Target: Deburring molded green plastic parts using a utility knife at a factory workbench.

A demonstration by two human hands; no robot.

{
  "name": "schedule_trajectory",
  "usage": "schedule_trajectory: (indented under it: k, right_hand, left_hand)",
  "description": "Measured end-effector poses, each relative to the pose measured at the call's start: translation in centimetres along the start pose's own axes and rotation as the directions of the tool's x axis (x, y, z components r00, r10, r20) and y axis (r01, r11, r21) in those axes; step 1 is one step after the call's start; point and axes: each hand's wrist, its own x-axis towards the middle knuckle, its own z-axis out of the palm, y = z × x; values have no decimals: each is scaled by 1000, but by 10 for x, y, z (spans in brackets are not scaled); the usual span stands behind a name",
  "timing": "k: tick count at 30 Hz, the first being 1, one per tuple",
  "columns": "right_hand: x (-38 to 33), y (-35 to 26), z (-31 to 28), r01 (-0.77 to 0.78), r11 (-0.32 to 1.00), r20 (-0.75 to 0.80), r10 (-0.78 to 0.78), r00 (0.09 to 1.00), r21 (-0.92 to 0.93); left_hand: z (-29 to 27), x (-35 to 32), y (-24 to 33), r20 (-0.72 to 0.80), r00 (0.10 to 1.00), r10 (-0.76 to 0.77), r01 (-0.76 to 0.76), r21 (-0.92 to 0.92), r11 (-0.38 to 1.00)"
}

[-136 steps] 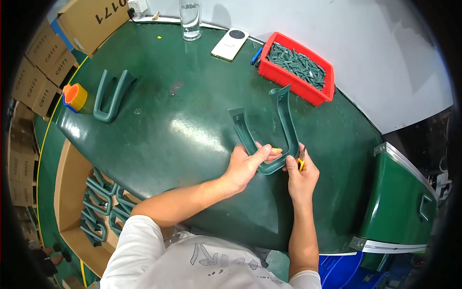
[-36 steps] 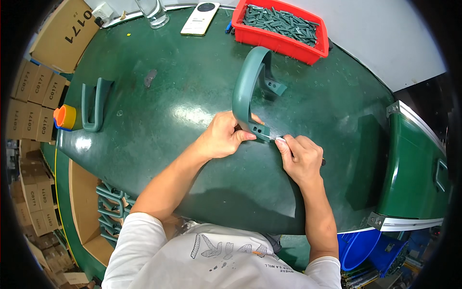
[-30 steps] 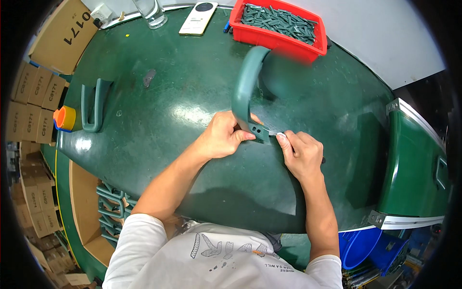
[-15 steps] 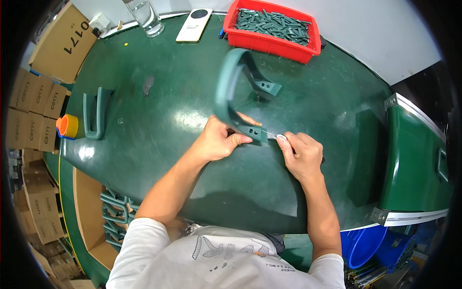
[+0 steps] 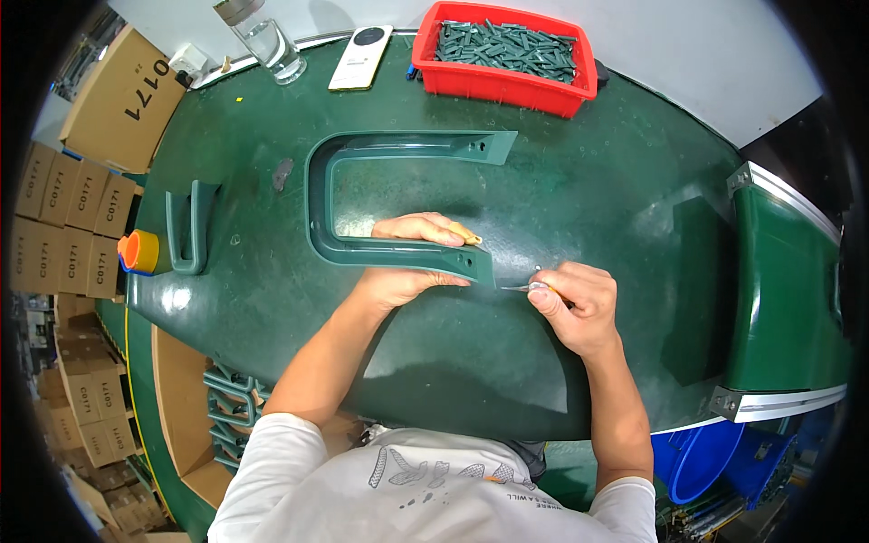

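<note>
My left hand [image 5: 412, 271] is closed around the near leg of a green U-shaped plastic handle [image 5: 398, 251], whose two ends point right. A yellow covering sits on one of its fingertips. Small holes show near both ends of the handle. Just right of the near end, my right hand [image 5: 579, 303] grips a small knife [image 5: 514, 288] with a thin metal blade. The blade's tip is close to the handle's end corner; whether they touch I cannot tell. Most of the knife's grip is hidden in my fingers.
A red bin [image 5: 507, 86] of small green pieces stands at the back, beside a phone [image 5: 362, 59] and a glass bottle [image 5: 272, 50]. At left are another green handle [image 5: 188, 231] and an orange tape roll [image 5: 140, 251]. A carton [image 5: 181, 389] with several handles stands below.
The U-shaped handle has turned from standing up to lying nearly flat, its curve swinging left. My right hand has moved slightly right and down with the knife, away from the handle's end.
</note>
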Motion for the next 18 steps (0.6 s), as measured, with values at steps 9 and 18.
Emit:
schedule_trajectory:
  k: [9,18]
  right_hand:
    - [1,-4,2,5,1000,30,-5,1000,16]
    - [3,-3,3,22,1000,36,-22,999,11]
  left_hand:
    - [1,0,2,26,1000,13,-12,-27,1000]
    - [6,1,6,21,1000,-11,12,-49,999]
